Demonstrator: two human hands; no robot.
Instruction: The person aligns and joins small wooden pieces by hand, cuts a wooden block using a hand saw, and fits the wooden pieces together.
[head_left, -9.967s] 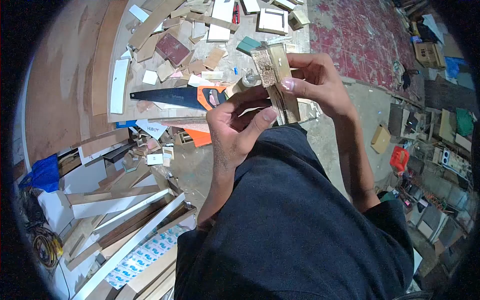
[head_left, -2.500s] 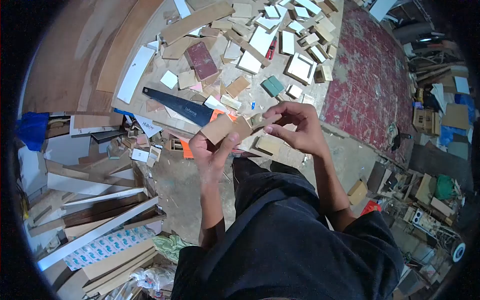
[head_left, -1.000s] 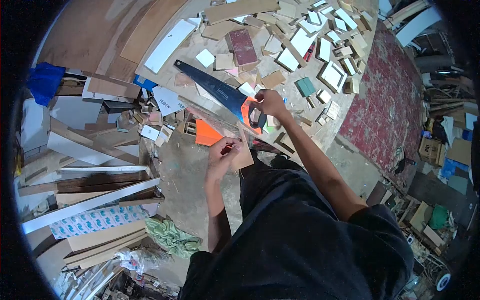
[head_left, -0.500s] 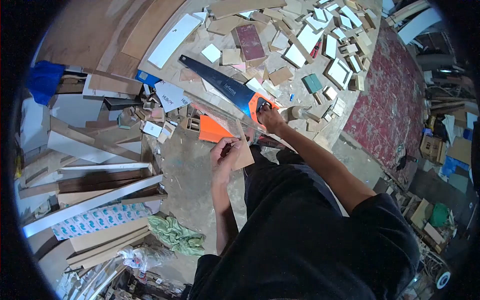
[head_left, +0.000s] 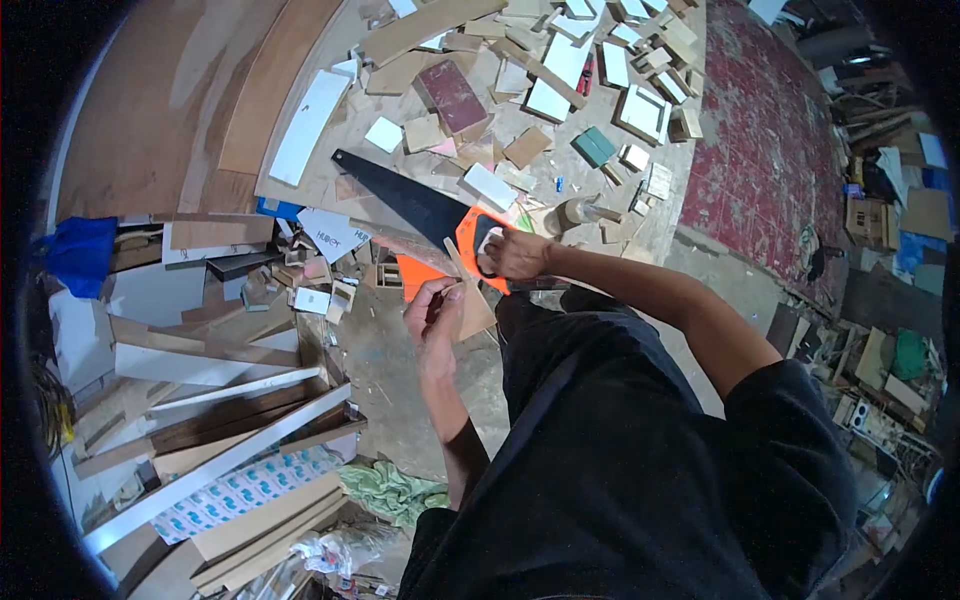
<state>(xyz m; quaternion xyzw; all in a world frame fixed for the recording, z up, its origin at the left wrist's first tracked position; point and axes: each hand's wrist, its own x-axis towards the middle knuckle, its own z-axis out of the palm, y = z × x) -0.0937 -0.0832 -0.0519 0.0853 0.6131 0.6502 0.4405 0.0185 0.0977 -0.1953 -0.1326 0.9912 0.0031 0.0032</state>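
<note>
My right hand (head_left: pixel 518 254) is closed around the orange handle of a hand saw (head_left: pixel 405 197). Its dark blade points away to the left over the front edge of the workbench (head_left: pixel 365 207). Between the fingers of my left hand (head_left: pixel 436 308) is a thin light-brown wood piece (head_left: pixel 479 313), with a narrow strip standing up from it near the saw handle. I cannot tell whether the strip and the flat piece are joined. A white block (head_left: pixel 490 187) lies just beyond the handle. Below the bench edge shows an orange flat thing (head_left: pixel 414 275), partly hidden.
Wood offcuts crowd the bench, among them a dark red block (head_left: pixel 458 97) and a green block (head_left: pixel 593 148). Boards (head_left: pixel 235 435) are stacked on the left, beside a green cloth (head_left: pixel 393 492) on the floor. A worn red surface (head_left: pixel 765 160) stretches along the right.
The view has shifted. The saw handle, with my right hand on it, has come nearer to my body and to the wood piece. My left hand still holds that piece.
</note>
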